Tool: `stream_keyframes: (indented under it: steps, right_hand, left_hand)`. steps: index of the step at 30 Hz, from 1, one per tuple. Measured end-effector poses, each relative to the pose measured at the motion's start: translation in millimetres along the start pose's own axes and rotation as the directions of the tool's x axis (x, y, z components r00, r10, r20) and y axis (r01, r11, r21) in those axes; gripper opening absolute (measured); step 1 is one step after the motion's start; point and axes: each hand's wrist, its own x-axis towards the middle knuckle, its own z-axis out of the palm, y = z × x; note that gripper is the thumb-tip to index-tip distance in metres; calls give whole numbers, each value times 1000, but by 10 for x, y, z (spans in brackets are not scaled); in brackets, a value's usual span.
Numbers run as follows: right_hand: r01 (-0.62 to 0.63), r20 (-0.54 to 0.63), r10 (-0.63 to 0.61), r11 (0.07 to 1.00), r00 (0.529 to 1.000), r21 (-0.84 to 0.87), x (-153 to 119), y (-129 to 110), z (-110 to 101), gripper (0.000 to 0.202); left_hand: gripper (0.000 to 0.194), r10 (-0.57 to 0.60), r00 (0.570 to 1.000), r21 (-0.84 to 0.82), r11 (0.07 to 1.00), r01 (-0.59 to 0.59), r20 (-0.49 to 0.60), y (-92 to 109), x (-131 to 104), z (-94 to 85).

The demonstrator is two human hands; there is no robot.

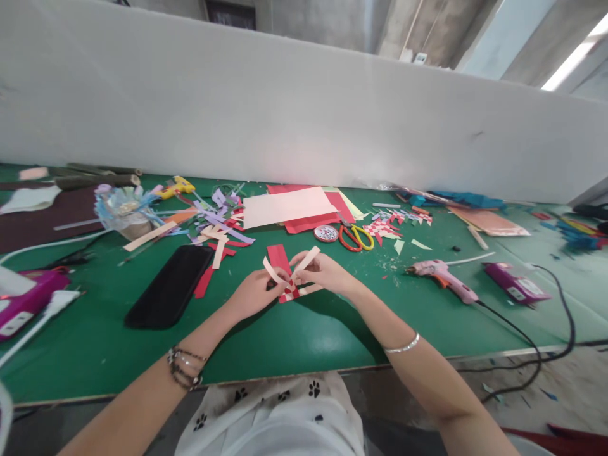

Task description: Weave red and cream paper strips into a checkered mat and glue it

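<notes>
Two pinched grips — left hand [259, 291] and right hand [325, 272] both on narrow cream paper strips [310, 258] crossing a wider red paper strip [279, 256]. Flat black phone [170, 288] nearby on the green surface [308, 345].

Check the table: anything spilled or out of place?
Yes, mildly: a blue scrap lies on the floor at lower right, as if fallen off the green table. Pale flecks also litter it right of the scissors, like stray trimmings.
</notes>
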Motion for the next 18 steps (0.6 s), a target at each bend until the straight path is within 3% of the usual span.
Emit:
stream_keyframes:
  steps: [5,11,18]
  right_hand:
    - [133,43,-129,986,991,-103,49,97,33,19]
    - [117,65,-109,985,992,-126,61,178,26,21]
    - [95,13,-94,981,996,-168,23,95,64,10]
  left_hand:
    - [25,49,999,-1,999,-49,-6,-31,13,17]
    - [27,42,999,-34,999,-42,4,-12,9,17]
    - [34,-1,1000,0,1000,1,15,-57,21,27]
